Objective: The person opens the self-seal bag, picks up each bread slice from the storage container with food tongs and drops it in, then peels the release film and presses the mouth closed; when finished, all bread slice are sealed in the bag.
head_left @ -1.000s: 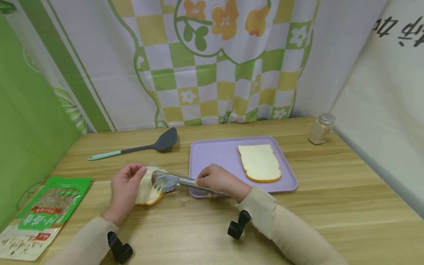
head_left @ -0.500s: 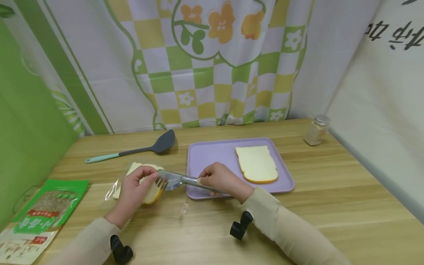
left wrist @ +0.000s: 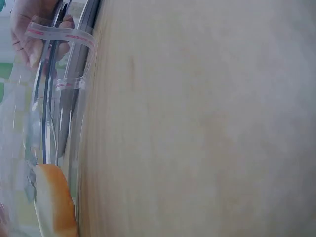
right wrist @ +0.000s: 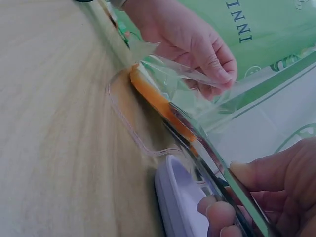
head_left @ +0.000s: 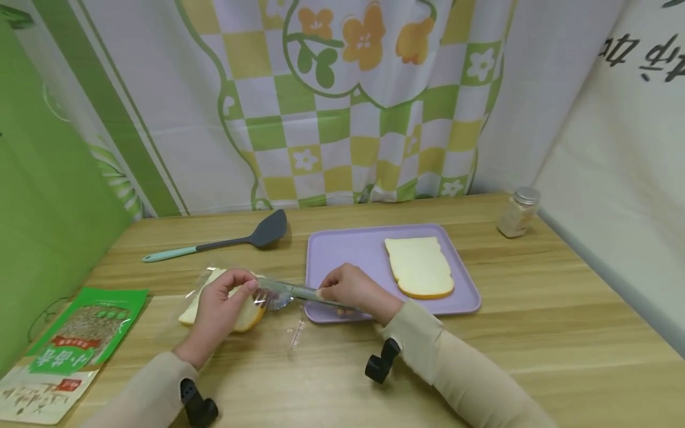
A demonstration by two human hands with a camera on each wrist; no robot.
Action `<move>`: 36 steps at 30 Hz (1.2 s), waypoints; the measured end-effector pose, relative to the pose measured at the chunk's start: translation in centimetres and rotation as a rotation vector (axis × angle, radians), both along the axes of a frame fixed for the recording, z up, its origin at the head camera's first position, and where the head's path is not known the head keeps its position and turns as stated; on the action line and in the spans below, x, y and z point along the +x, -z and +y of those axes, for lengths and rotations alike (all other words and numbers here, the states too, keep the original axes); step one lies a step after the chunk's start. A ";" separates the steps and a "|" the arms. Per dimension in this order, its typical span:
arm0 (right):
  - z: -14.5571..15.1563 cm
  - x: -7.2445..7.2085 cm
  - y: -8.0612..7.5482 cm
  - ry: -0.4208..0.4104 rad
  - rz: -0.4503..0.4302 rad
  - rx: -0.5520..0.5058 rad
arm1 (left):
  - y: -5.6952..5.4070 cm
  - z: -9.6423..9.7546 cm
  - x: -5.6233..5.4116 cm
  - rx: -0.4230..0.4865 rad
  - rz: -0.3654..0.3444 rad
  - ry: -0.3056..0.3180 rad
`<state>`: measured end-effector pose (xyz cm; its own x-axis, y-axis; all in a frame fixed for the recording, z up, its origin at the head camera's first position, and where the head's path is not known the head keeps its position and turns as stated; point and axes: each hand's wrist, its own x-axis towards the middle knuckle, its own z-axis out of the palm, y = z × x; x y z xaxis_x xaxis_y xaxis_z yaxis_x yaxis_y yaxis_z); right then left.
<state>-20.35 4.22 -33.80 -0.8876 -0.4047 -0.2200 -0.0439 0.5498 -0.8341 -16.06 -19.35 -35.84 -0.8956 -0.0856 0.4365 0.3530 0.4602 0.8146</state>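
Note:
In the head view my left hand (head_left: 216, 312) pinches the upper film of a clear plastic bag (right wrist: 180, 71) between thumb and fingers. My right hand (head_left: 357, 290) grips metal tongs (head_left: 302, 293), which reach left into the bag's mouth. A bread slice (head_left: 248, 315) lies inside the bag, partly hidden under my left hand. Seen from the right wrist, the tong arms lie on both sides of the slice's brown crust (right wrist: 153, 96). The bag's red-lined seal strip (left wrist: 59, 33) loops around the tongs in the left wrist view.
A lilac tray (head_left: 342, 249) bears another bread slice (head_left: 420, 267), right of my right hand. Behind lies a dark spatula (head_left: 267, 230) with a mint handle. A green seasoning packet (head_left: 75, 345) is at left; a silver-lidded jar (head_left: 519, 213) stands back right.
My left hand has shifted right along the bag, closer to the tong tips. More of the bagged bread now shows to its left. My right hand and the tongs have barely moved.

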 end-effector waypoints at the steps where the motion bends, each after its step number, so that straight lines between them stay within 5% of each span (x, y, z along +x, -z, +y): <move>1: 0.1 0.0 0.2 -0.002 -0.021 -0.026 | 0.0 0.0 0.0 0.013 -0.009 0.002; 6: 0.1 -0.5 0.6 0.007 -0.161 -0.160 | -0.1 -0.1 0.0 0.054 -0.043 0.019; 19: 0.9 0.2 -0.4 -0.004 0.027 0.022 | -0.1 -1.1 -0.4 -0.010 -0.106 -0.108; 36: 6.1 -0.1 -1.9 0.042 0.018 -0.024 | -0.6 -1.5 -1.2 0.016 -0.145 -0.205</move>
<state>-20.47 10.28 -31.91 -0.9077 -0.3717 -0.1949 -0.0360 0.5316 -0.8462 -17.25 -20.88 -35.19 -0.9120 -0.2774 0.3020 0.1328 0.4970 0.8575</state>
